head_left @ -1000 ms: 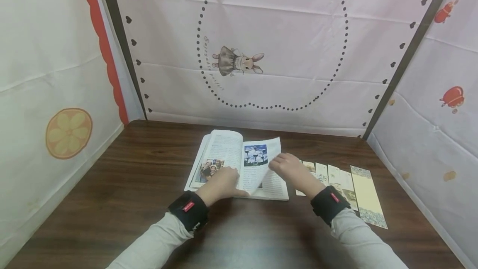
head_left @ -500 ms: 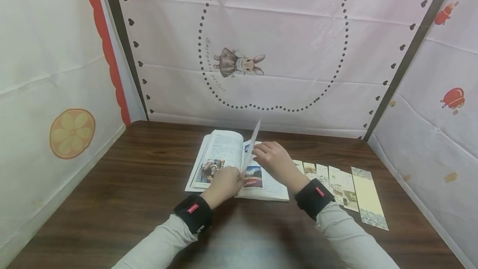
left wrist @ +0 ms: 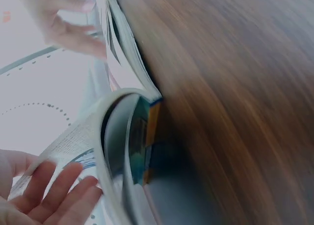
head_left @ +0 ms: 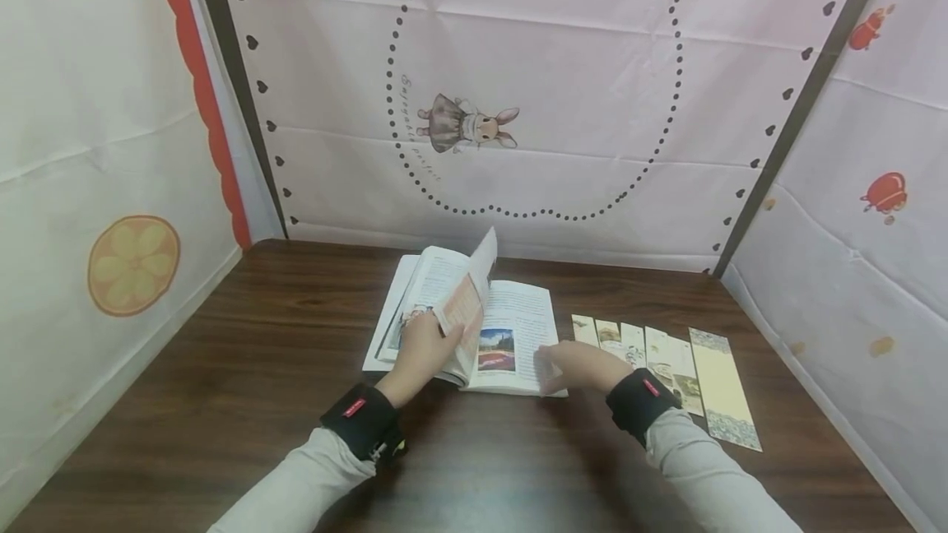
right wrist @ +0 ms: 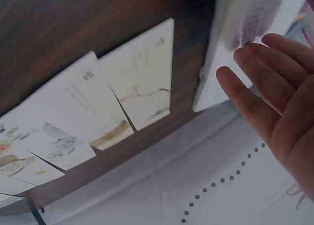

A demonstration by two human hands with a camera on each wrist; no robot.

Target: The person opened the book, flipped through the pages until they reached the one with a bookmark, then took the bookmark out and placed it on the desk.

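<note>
An open book [head_left: 516,303] lies on the table, its right page showing a colour photo of a red field. A raised bunch of pages [head_left: 471,290] stands curved over its left half. My left hand [head_left: 422,349] holds those left-side pages near their lower edge; in the left wrist view, the left fingers [left wrist: 59,195] curl at the page edge. My right hand [head_left: 581,364] is at the lower right corner of the right page. In the right wrist view, the right fingers [right wrist: 260,78] are spread loosely, with nothing gripped between them.
Right of the book, several illustrated paper bookmarks [head_left: 633,344] lie in an overlapping row. A longer cream bookmark with patterned ends [head_left: 724,385] lies apart at the far right. Printed fabric walls [head_left: 548,105] enclose the brown wooden table [head_left: 296,303] at the back and sides.
The page the right hand was lifting has gone over to the left. My left hand has shifted left with the raised pages, and my right hand has come down to the right page's lower corner.
</note>
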